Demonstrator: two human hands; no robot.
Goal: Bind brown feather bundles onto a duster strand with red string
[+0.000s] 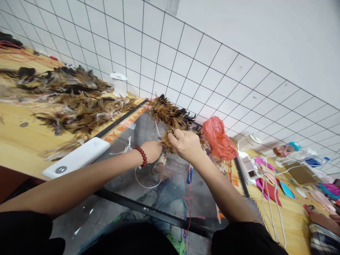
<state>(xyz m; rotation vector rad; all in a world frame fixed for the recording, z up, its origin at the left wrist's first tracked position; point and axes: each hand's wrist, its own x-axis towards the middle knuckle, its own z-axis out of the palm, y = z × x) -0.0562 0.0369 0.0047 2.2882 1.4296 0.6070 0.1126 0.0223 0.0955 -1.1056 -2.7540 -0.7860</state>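
"What are those hands working on over there?"

"A brown feather tuft (168, 144), and it's sitting right between them, over the middle of the far half of the glass-topped desk (127, 202). The right hand (187, 144) is pinching it, thumb and fingers together. The left hand (152, 151) is curling in against the tuft's left side, but its fingertips are hiding, so I can't tell whether they're gripping."

"Which hand is nearer the bigger feather bundle (170, 111)?"

"The right, I'd say; its knuckles are sitting just below it. The bundle is lying beyond both hands, its long axis running along the far edge from the far left corner toward the right. The dark tips are mostly pointing at the wall and the right end. The tuft's own axis I can't make out; the fingers are covering too much. Nor can I tell whether tuft and bundle are joining up."

"And around them?"

"A red plastic bag (219, 139) is slumping at the far right corner. A blue-handled tool (190, 174) is lying on the glass nearer us, below the right hand, and a white case (77, 157) is resting along the left edge. More feather strands (79, 113) are spreading past that edge."
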